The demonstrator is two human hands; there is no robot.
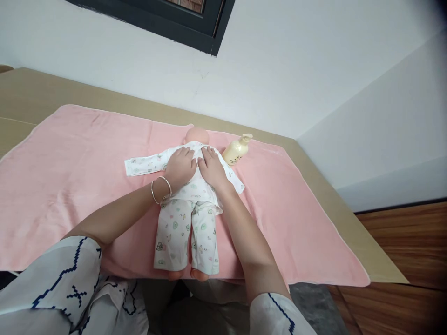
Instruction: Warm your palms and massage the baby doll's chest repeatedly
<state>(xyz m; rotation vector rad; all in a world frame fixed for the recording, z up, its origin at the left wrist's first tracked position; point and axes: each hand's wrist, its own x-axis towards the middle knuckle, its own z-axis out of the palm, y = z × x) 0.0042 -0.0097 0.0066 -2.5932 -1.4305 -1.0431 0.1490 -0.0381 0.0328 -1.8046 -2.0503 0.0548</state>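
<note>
A baby doll (197, 135) in a white printed top (195, 190) and matching trousers (174, 235) lies lengthwise, its head away from me and its feet towards me. Only the smooth round of its head shows, with no face visible. Flat on the left of the doll's upper body rests my left hand (180, 167), a bracelet (161, 190) round its wrist. My right hand (212, 168) lies on the other side of the upper body, fingers stretched out. Both hands touch the cloth of the top and grip nothing. One sleeve (145, 164) stretches out to the left.
A cream pump bottle (237, 149) is just right of the doll's shoulder, tilted in view. Beneath everything a pink blanket (296, 223) covers most of the wooden table (272, 135). Behind stand a white wall (258, 83) and a dark window frame (195, 35).
</note>
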